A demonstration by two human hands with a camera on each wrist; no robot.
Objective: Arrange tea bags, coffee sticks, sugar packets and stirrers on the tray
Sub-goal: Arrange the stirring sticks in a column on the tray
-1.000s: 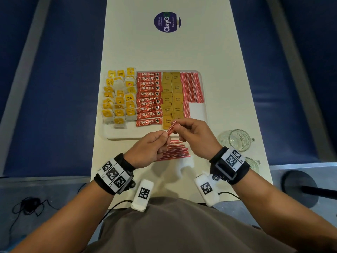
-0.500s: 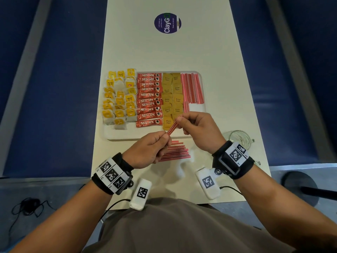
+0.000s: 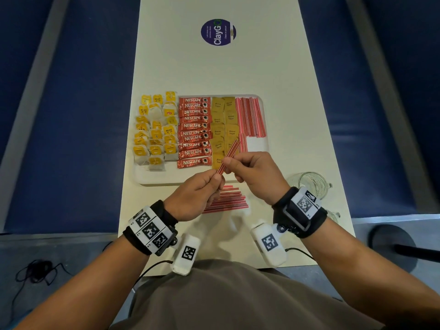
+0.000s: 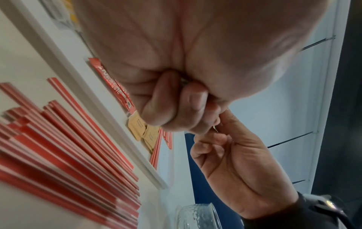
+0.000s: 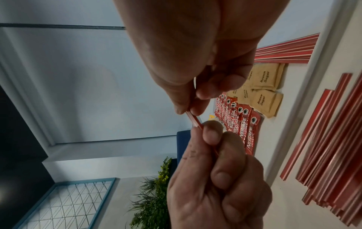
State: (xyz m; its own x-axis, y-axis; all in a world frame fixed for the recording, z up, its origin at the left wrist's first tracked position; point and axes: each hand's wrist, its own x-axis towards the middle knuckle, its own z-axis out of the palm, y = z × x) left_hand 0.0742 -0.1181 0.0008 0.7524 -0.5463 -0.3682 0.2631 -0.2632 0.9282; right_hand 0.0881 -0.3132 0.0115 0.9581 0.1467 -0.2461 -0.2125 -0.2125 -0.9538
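Note:
A white tray (image 3: 185, 181) holds yellow tea bags (image 3: 156, 132), red Nescafe coffee sticks (image 3: 194, 132), brown sugar packets (image 3: 222, 120) and a row of red stirrers (image 3: 250, 116). Both hands are raised over the tray's near edge. My left hand (image 3: 214, 178) pinches the lower end of a small bunch of red stirrers (image 3: 229, 153), and my right hand (image 3: 228, 163) pinches the same bunch a little higher. The bunch (image 5: 194, 120) tilts up to the right. A loose pile of stirrers (image 3: 226, 201) lies on the table below the hands, seen also in the left wrist view (image 4: 58, 155).
The cream table (image 3: 214, 67) carries a round purple sticker (image 3: 217, 32) at the far end. Two clear glass cups (image 3: 309, 184) stand at the right, near my right wrist. Blue benches flank the table. A bare patch of tray (image 3: 256, 144) shows below the stirrer row.
Both hands rose and moved forward with the stirrer bunch, from over the loose pile to over the tray's near edge. The bunch now stretches out longer between the fingers.

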